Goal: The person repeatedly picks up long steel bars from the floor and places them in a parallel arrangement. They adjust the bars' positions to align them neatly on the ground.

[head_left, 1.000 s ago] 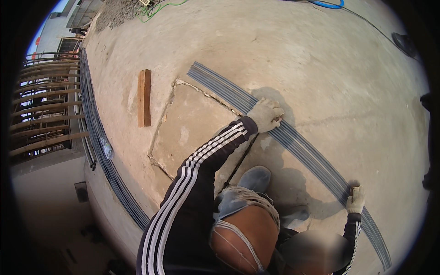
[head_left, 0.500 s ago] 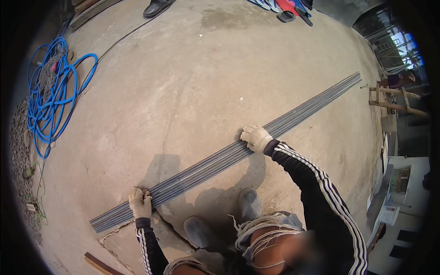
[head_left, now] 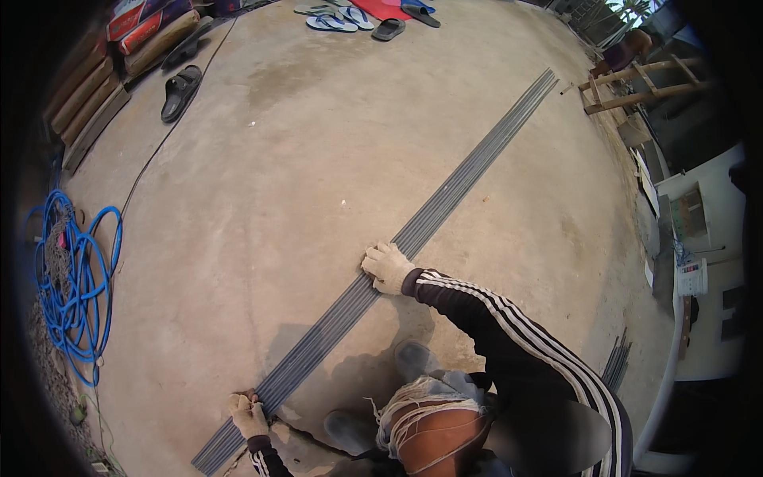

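Head view, gloved right hand flat on steel rods, left hand pinching them, fingertips hidden.

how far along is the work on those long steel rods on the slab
Done: the steel rods lie side by side in one flat row on the concrete slab. In hand: the right hand presses mid-row, the left hand touches the near end. No ties are visible on the bundle.

An outdoor building site: a bare concrete slab carries long steel bars, a coiled blue hose, stacked sacks and a wooden ladder.
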`<act>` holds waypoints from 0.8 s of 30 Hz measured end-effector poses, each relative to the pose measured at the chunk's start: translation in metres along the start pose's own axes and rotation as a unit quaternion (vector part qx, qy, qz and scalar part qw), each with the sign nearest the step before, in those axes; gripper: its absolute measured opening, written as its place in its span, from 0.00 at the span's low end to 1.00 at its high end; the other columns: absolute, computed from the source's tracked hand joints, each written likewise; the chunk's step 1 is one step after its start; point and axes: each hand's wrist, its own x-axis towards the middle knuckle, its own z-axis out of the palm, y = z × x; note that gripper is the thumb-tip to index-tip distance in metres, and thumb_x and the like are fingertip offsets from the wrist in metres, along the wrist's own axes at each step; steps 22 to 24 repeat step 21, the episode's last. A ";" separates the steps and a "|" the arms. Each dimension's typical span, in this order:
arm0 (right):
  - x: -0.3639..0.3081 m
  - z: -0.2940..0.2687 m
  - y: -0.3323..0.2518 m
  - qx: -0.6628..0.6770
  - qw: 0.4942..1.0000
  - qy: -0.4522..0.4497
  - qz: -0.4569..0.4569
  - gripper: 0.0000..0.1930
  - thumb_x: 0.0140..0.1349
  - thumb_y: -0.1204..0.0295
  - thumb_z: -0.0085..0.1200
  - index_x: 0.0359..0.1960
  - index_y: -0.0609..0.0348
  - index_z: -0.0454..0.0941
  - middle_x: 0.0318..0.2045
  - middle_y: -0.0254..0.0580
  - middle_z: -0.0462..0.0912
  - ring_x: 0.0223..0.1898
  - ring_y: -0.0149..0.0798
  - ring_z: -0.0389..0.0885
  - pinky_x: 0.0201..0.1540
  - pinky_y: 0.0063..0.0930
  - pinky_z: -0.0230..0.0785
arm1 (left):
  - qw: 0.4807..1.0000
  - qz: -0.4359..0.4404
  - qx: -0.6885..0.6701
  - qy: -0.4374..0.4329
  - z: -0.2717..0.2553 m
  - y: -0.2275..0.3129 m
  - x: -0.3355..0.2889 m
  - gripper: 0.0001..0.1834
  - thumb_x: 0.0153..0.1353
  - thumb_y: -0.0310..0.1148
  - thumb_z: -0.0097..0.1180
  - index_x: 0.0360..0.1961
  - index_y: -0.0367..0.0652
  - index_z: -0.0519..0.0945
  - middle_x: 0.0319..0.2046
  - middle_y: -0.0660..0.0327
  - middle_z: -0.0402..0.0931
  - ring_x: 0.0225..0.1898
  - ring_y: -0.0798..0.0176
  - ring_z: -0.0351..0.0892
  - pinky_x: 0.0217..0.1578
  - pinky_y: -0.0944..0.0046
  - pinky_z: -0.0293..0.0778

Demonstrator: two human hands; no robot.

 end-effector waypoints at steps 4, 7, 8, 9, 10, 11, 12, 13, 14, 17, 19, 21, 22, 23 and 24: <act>-0.002 0.003 0.001 0.015 1.000 0.016 0.005 0.19 0.53 0.67 0.62 0.48 0.54 0.80 0.51 0.44 0.75 0.59 0.51 0.70 0.59 0.49 0.65 | 1.000 -0.007 0.018 0.003 -0.001 0.000 -0.002 0.07 0.50 0.14 0.55 0.31 0.34 0.78 0.37 0.53 0.71 0.40 0.51 0.73 0.45 0.58 0.72; -0.004 0.002 0.003 0.012 0.999 0.027 -0.025 0.19 0.53 0.68 0.62 0.47 0.54 0.79 0.51 0.44 0.74 0.58 0.51 0.71 0.58 0.48 0.65 | 0.999 -0.037 0.001 -0.039 -0.004 -0.002 -0.001 0.10 0.49 0.17 0.58 0.34 0.37 0.80 0.41 0.53 0.72 0.44 0.50 0.74 0.48 0.56 0.71; -0.005 -0.001 0.004 0.011 0.999 0.033 -0.041 0.19 0.52 0.69 0.63 0.47 0.54 0.79 0.50 0.44 0.74 0.57 0.51 0.71 0.57 0.47 0.66 | 0.997 -0.049 -0.033 -0.054 -0.007 -0.003 -0.001 0.11 0.49 0.18 0.59 0.35 0.38 0.81 0.42 0.53 0.73 0.45 0.49 0.74 0.49 0.55 0.71; -0.003 -0.009 0.004 0.011 0.998 0.029 -0.051 0.19 0.51 0.69 0.63 0.46 0.53 0.79 0.50 0.44 0.74 0.56 0.51 0.72 0.56 0.46 0.67 | 0.996 -0.022 0.047 -0.071 -0.012 0.000 0.003 0.11 0.49 0.20 0.61 0.36 0.39 0.81 0.44 0.53 0.74 0.47 0.48 0.74 0.51 0.53 0.70; 0.002 -0.022 0.003 0.012 0.999 0.018 -0.041 0.19 0.52 0.69 0.63 0.47 0.53 0.79 0.50 0.44 0.74 0.56 0.50 0.72 0.56 0.47 0.67 | 0.990 0.011 0.117 -0.079 -0.016 0.004 0.008 0.12 0.49 0.22 0.62 0.38 0.41 0.82 0.45 0.53 0.74 0.48 0.46 0.74 0.52 0.50 0.69; 0.002 -0.035 -0.002 0.015 0.999 -0.011 -0.027 0.19 0.53 0.68 0.63 0.48 0.53 0.79 0.51 0.44 0.74 0.57 0.50 0.72 0.56 0.47 0.67 | 0.975 0.040 0.201 -0.089 -0.024 0.010 0.008 0.14 0.48 0.25 0.64 0.39 0.42 0.82 0.46 0.52 0.75 0.50 0.45 0.74 0.54 0.48 0.68; 0.002 -0.053 -0.007 0.011 0.998 -0.061 -0.007 0.19 0.54 0.68 0.63 0.49 0.53 0.78 0.51 0.44 0.74 0.57 0.50 0.72 0.56 0.47 0.67 | 0.974 0.030 0.197 -0.109 -0.032 0.018 0.006 0.14 0.48 0.27 0.64 0.39 0.43 0.82 0.47 0.52 0.75 0.51 0.44 0.74 0.55 0.46 0.67; 0.001 -0.073 -0.012 0.028 0.996 -0.079 0.005 0.20 0.54 0.68 0.63 0.50 0.54 0.78 0.51 0.46 0.74 0.57 0.50 0.73 0.57 0.47 0.67 | 0.970 0.021 0.207 -0.129 -0.042 0.027 0.006 0.15 0.48 0.28 0.64 0.40 0.44 0.82 0.47 0.52 0.75 0.52 0.43 0.73 0.56 0.44 0.66; -0.006 -0.094 -0.020 0.057 0.996 -0.072 0.005 0.19 0.55 0.70 0.61 0.50 0.54 0.79 0.52 0.46 0.74 0.58 0.50 0.72 0.58 0.47 0.67 | 0.965 0.041 0.221 -0.136 -0.057 0.038 0.007 0.15 0.48 0.30 0.65 0.41 0.44 0.82 0.48 0.52 0.75 0.53 0.42 0.73 0.56 0.43 0.65; -0.038 -0.174 -0.042 0.120 0.991 -0.053 0.029 0.16 0.55 0.73 0.57 0.48 0.56 0.79 0.52 0.48 0.76 0.57 0.53 0.74 0.57 0.46 0.70 | 0.952 -0.058 0.228 -0.194 -0.120 0.093 -0.001 0.16 0.48 0.31 0.62 0.42 0.43 0.82 0.47 0.51 0.76 0.53 0.41 0.74 0.57 0.40 0.66; -0.084 -0.231 -0.061 0.187 0.978 -0.043 0.082 0.13 0.55 0.74 0.55 0.43 0.55 0.79 0.48 0.48 0.77 0.52 0.53 0.77 0.52 0.45 0.72 | 0.951 -0.120 0.180 -0.220 -0.175 0.144 -0.022 0.13 0.50 0.28 0.60 0.38 0.37 0.81 0.42 0.50 0.76 0.49 0.43 0.76 0.52 0.46 0.70; -0.149 -0.287 -0.082 0.269 0.951 -0.002 0.152 0.11 0.57 0.72 0.55 0.42 0.54 0.79 0.45 0.49 0.79 0.48 0.53 0.80 0.47 0.43 0.74 | 0.947 -0.145 0.184 -0.218 -0.233 0.200 -0.062 0.15 0.52 0.25 0.59 0.42 0.33 0.83 0.37 0.51 0.76 0.42 0.50 0.80 0.45 0.56 0.76; -0.149 -0.287 -0.082 0.269 0.951 -0.002 0.152 0.11 0.57 0.72 0.55 0.42 0.54 0.79 0.45 0.49 0.79 0.48 0.53 0.80 0.47 0.43 0.74 | 0.947 -0.145 0.184 -0.218 -0.233 0.200 -0.062 0.15 0.52 0.25 0.59 0.42 0.33 0.83 0.37 0.51 0.76 0.42 0.50 0.80 0.45 0.56 0.76; -0.149 -0.287 -0.082 0.269 0.951 -0.002 0.152 0.11 0.57 0.72 0.55 0.42 0.54 0.79 0.45 0.49 0.79 0.48 0.53 0.80 0.47 0.43 0.74 | 0.947 -0.145 0.184 -0.218 -0.233 0.200 -0.062 0.15 0.52 0.25 0.59 0.42 0.33 0.83 0.37 0.51 0.76 0.42 0.50 0.80 0.45 0.56 0.76; -0.149 -0.287 -0.082 0.269 0.951 -0.002 0.152 0.11 0.57 0.72 0.55 0.42 0.54 0.79 0.45 0.49 0.79 0.48 0.53 0.80 0.47 0.43 0.74 | 0.947 -0.145 0.184 -0.218 -0.233 0.200 -0.062 0.15 0.52 0.25 0.59 0.42 0.33 0.83 0.37 0.51 0.76 0.42 0.50 0.80 0.45 0.56 0.76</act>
